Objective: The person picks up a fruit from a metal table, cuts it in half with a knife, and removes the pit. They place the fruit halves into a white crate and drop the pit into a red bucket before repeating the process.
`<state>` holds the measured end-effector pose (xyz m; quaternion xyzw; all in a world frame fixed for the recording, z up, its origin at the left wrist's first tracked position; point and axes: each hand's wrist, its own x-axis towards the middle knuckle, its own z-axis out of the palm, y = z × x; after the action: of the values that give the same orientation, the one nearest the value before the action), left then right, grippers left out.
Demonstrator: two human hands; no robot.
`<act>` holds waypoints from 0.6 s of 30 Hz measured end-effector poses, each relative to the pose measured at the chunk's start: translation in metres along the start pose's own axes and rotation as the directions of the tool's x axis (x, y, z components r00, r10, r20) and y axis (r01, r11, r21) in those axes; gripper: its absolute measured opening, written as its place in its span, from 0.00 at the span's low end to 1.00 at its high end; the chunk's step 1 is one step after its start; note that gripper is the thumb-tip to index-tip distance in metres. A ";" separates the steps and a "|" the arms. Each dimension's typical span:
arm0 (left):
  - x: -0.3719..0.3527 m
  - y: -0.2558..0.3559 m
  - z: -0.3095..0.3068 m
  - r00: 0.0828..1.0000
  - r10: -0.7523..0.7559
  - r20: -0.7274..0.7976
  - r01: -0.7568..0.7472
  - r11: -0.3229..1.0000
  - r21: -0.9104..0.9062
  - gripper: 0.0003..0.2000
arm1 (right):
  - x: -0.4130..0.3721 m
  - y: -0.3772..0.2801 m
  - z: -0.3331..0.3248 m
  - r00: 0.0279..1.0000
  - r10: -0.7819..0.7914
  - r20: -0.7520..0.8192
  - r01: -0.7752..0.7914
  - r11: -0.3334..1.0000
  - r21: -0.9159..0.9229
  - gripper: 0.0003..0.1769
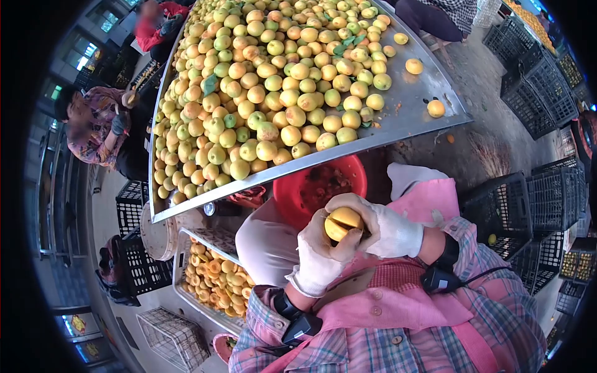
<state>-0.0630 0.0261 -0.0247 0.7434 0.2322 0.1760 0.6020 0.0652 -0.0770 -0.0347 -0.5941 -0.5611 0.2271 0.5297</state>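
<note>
Between my two white-gloved hands is a yellow apricot (342, 223) with a dark split running across it, its two halves slightly apart. My left hand (319, 256) grips it from the left and below, thumb along its lower side. Curled round the fruit from above and the right is my right hand (387, 229). Whether a tool is hidden in the fingers, I cannot make out. Just beyond the hands, a red basin (359, 176) holds dark wet scraps. A white crate (181, 273) of halved apricots (214, 276) stands to the left, by my knee.
A metal-edged table (413, 118) heaped with whole apricots (267, 93) fills the front. Black crates (540, 87) stack at right, with a twig broom (490, 155) nearby. At left are a lidded bucket (157, 233), a wire-like white crate (171, 336) and a seated co-worker (99, 124).
</note>
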 end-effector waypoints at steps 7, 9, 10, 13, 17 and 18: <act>-0.011 -0.010 -0.024 0.954 -0.164 0.252 0.279 0.796 -0.537 0.22 | 0.006 -0.030 -0.025 0.693 0.652 0.309 -0.682 0.453 0.574 0.33; -0.008 -0.008 -0.022 0.952 -0.171 0.254 0.290 0.767 -0.572 0.26 | 0.006 -0.024 -0.024 0.706 0.627 0.330 -0.676 0.456 0.579 0.35; -0.007 -0.011 -0.017 0.962 -0.179 0.204 0.269 0.726 -0.633 0.26 | 0.007 -0.026 -0.021 0.708 0.628 0.322 -0.668 0.449 0.593 0.37; -0.006 -0.014 -0.010 0.969 -0.149 0.196 0.244 0.670 -0.701 0.25 | 0.011 -0.026 -0.010 0.719 0.605 0.341 -0.668 0.469 0.578 0.44; -0.008 -0.025 -0.019 0.965 -0.250 0.078 0.255 0.832 -0.492 0.19 | 0.017 -0.026 0.005 0.681 0.595 0.427 -0.711 0.395 0.582 0.47; -0.011 -0.022 -0.023 0.964 -0.261 0.050 0.247 0.812 -0.530 0.18 | 0.018 -0.025 0.011 0.673 0.587 0.450 -0.723 0.390 0.570 0.47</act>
<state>-0.0878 0.0420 -0.0406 0.5078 0.2789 0.1606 0.7991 0.0501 -0.0613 -0.0098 -0.4900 -0.1894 0.6660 0.5295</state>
